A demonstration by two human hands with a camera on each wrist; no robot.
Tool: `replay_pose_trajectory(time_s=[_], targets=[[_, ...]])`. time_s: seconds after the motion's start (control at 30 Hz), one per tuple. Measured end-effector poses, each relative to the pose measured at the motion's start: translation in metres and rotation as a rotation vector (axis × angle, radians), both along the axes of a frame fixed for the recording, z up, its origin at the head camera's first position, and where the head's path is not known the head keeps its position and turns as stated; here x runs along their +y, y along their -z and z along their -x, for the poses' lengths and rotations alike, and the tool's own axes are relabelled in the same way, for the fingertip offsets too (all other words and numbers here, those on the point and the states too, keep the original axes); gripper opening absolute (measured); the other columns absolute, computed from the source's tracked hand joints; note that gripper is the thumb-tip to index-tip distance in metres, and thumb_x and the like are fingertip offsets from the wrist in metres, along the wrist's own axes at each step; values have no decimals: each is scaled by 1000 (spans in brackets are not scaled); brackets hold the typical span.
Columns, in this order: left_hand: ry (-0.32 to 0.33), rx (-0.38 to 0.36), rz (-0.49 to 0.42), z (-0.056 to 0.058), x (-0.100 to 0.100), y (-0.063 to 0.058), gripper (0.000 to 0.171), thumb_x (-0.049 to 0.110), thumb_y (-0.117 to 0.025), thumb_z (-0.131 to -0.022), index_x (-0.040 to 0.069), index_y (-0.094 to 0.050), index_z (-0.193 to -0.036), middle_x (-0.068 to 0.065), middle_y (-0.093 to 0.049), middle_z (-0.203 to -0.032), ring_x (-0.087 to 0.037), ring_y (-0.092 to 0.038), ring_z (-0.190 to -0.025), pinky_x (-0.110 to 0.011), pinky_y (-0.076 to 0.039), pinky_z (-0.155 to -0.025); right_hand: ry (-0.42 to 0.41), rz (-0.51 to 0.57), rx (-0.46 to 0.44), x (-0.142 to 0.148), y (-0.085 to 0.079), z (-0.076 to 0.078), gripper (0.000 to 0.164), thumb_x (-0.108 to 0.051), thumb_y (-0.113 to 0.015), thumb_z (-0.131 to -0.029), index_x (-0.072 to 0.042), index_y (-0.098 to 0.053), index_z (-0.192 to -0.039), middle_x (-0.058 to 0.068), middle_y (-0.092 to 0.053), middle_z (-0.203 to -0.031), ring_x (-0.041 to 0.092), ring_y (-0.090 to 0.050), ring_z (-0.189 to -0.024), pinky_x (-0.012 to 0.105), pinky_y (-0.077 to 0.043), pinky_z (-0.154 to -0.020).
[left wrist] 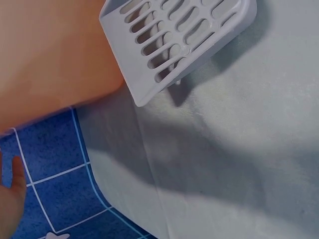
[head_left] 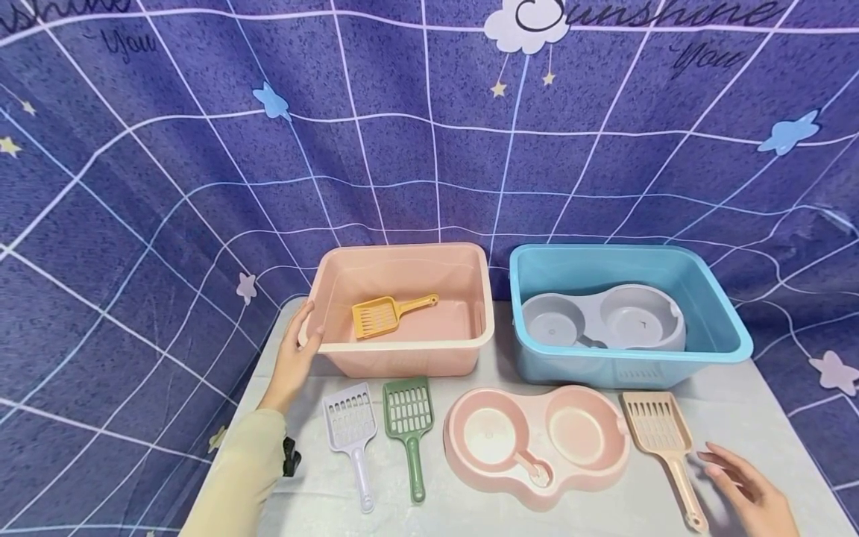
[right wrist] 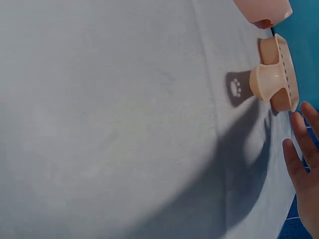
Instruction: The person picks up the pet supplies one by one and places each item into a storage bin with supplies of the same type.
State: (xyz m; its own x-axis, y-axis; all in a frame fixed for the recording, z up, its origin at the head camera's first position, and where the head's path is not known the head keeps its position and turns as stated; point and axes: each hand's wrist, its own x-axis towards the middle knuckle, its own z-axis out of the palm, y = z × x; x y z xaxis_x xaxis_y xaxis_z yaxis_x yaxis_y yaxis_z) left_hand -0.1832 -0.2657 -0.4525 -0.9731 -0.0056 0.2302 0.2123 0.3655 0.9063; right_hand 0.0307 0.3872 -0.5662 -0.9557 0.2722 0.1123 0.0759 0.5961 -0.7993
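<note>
Pink bin (head_left: 406, 361), hands (head_left: 293, 367) (head_left: 750, 488) wide apart.

The head camera looks forward and downward over the table (head_left: 305, 507), from far enough that it takes in, as I do from here, the pink tub (head_left: 403, 361) and the blue tub (head_left: 587, 371), with the curtain (head_left: 403, 156) at twelve o'clock. The left wrist camera is much nearer and faces down to the table; its border cuts the lavender scoop (left wrist: 133, 59) at twelve o'clock, and the left hand (left wrist: 10, 206) shows at eight. The right wrist camera also faces downward, with the beige scoop (right wrist: 273, 79) at two o'clock and the right hand (right wrist: 309, 194) at four. The head view shares the first scoop with the left wrist, the second with the right.
</note>
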Motion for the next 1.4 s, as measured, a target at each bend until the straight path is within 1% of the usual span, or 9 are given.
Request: replay_pose_trajectory(time_s=[0.17,0.3,0.4,0.47,0.77,1.0,1.2,1.3,1.4], targets=[[-5,1,-20,3,-2,6,57,10,-55,-101,-2,-33,-152,-20,-21,-160,-34,-11,-149,-52,-10,-120,16,37,-47,-1,4,-4,37,-16,-63,-98,0,-58,-132,-37,-60,-99,-19,-55,-85,2,-40,-67],[-21,15,-12,10,-8,22,56,14,-53,-102,4,-33,-153,-15,-22,-161,-30,-12,-149,-49,-9,-121,-4,97,-60,-1,7,-6,31,-15,-62,-99,-15,-62,-130,-37,-60,-100,-14,-59,-83,6,-45,-66],[-19,12,-18,9,-7,20,56,13,-53,-102,2,-33,-153,-16,-22,-161,-32,-12,-149,-50,-8,-120,-11,131,-69,-1,10,-7,30,-15,-62,-99,-32,-62,-124,-37,-59,-99,-12,-60,-82,10,-49,-63],[-14,7,-34,8,-7,18,56,12,-53,-102,-1,-32,-152,-18,-22,-161,-34,-11,-149,-52,-7,-120,-12,142,-79,-1,12,-8,31,-16,-61,-99,-38,-59,-121,-37,-58,-99,-12,-60,-82,13,-50,-62],[-46,13,-6,14,-11,33,56,19,-54,-103,12,-34,-155,-8,-23,-162,-25,-14,-149,-46,-11,-121,-6,216,-94,-7,19,-10,40,-14,-60,-100,-51,-54,-112,-36,-58,-97,-8,-61,-79,19,-53,-58],[-51,12,-13,13,-11,34,57,21,-55,-102,14,-35,-155,-11,-22,-162,-25,-14,-149,-46,-11,-121,12,251,-59,-12,24,-13,37,-7,-63,-97,-40,-64,-114,-33,-62,-96,-11,-61,-82,14,-52,-61],[-57,-5,-1,13,-12,33,56,22,-54,-103,15,-34,-155,-6,-22,-163,-25,-14,-149,-47,-11,-121,9,244,-52,-16,26,-14,39,-8,-63,-97,-43,-63,-114,-34,-61,-95,-12,-59,-82,12,-50,-61],[-50,-13,-11,11,-10,28,56,21,-54,-103,12,-34,-154,-8,-22,-162,-26,-13,-149,-48,-11,-121,14,240,-79,-18,26,-13,36,-11,-63,-97,-43,-63,-113,-34,-60,-95,-13,-58,-83,10,-48,-63],[-36,-20,-29,6,-7,18,57,17,-55,-102,6,-34,-154,-13,-22,-162,-30,-12,-149,-51,-10,-120,54,257,-167,-18,26,-12,28,-21,-65,-97,-45,-61,-109,-36,-57,-92,-14,-57,-82,9,-49,-65]])
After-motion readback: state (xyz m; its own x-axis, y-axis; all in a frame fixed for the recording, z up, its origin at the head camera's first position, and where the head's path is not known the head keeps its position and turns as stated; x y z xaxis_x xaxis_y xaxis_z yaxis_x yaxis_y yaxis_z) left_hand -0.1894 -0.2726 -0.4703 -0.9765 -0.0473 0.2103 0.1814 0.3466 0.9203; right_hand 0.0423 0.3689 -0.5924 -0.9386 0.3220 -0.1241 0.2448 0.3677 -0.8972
